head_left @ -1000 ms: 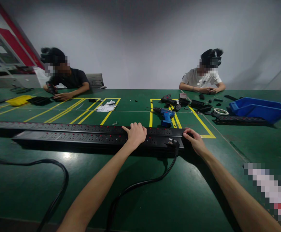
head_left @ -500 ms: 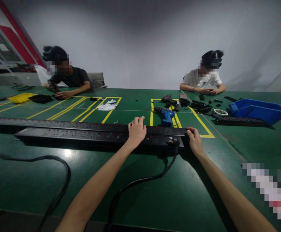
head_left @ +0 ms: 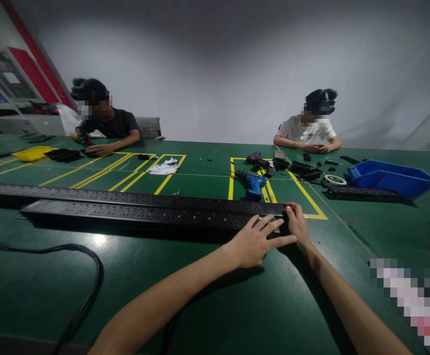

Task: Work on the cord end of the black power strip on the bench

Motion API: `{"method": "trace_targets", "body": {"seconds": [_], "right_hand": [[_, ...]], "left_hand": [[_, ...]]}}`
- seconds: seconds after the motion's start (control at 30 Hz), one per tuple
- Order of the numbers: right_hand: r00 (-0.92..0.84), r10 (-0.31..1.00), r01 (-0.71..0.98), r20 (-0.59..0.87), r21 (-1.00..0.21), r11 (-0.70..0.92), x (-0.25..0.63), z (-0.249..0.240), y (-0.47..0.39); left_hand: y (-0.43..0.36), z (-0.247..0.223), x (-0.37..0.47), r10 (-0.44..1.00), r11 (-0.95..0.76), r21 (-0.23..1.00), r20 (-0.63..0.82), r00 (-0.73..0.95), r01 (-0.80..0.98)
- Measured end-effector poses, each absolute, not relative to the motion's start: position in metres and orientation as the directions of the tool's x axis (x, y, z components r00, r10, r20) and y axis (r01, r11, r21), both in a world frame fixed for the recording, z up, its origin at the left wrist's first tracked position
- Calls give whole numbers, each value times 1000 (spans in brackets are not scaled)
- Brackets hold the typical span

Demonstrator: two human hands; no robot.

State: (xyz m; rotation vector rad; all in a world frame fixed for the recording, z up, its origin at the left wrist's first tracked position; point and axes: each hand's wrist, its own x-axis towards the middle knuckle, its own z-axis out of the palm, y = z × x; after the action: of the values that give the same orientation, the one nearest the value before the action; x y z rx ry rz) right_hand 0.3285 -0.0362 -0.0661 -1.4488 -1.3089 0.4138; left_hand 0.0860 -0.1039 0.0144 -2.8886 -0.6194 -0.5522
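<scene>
Two long black power strips lie side by side across the table, both with rows of sockets and small red marks. My right hand point(head_left: 299, 226) grips the right end of the farther power strip point(head_left: 100, 194), fingers wrapped at its end. Over the right end of the nearer power strip point(head_left: 126, 213) my left hand point(head_left: 253, 242) is open, its fingers spread apart. The black plug that lay there is mostly hidden beneath this hand. Its cord runs down toward the near table edge, partly behind my left forearm.
Another black cable point(head_left: 98, 276) curves over the green table point(head_left: 311, 305) at left. Beyond the strips are a blue drill point(head_left: 253, 185), white paper point(head_left: 165, 166), a yellow tray point(head_left: 33, 153) and a blue bin point(head_left: 395, 178). Two people sit across the table.
My left hand has moved right and nearer, from the top of the strips to the plug end, with its fingers now spread. My right hand stays at the farther strip's end.
</scene>
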Motion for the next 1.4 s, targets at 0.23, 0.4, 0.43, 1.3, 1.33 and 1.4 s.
{"method": "trace_targets", "body": {"seconds": [0.23,0.4,0.43,1.3,1.33,1.4], "right_hand": [[324,863,500,387,-845,191,326,-64,-38],[311,862,519,401,-831,199,328,-65,-38],[307,862,520,403,-830,202,328,-65,-38],[323,849,541,417,-818,196,325,-65,-37],[322,848,543,422,-816,200,325,-66,-37],[320,845,543,429,-814,208,325,-67,-36]], "left_hand": [[-92,13,82,377,-870,-140,426,822,472],[-71,27,64,485,-845,84,538,690,529],[-65,27,58,540,-815,159,556,632,556],[-4,-7,7,762,-646,537,504,408,543],[-4,-7,8,761,-646,533,504,408,547],[-5,-6,10,755,-653,516,505,419,555]]}}
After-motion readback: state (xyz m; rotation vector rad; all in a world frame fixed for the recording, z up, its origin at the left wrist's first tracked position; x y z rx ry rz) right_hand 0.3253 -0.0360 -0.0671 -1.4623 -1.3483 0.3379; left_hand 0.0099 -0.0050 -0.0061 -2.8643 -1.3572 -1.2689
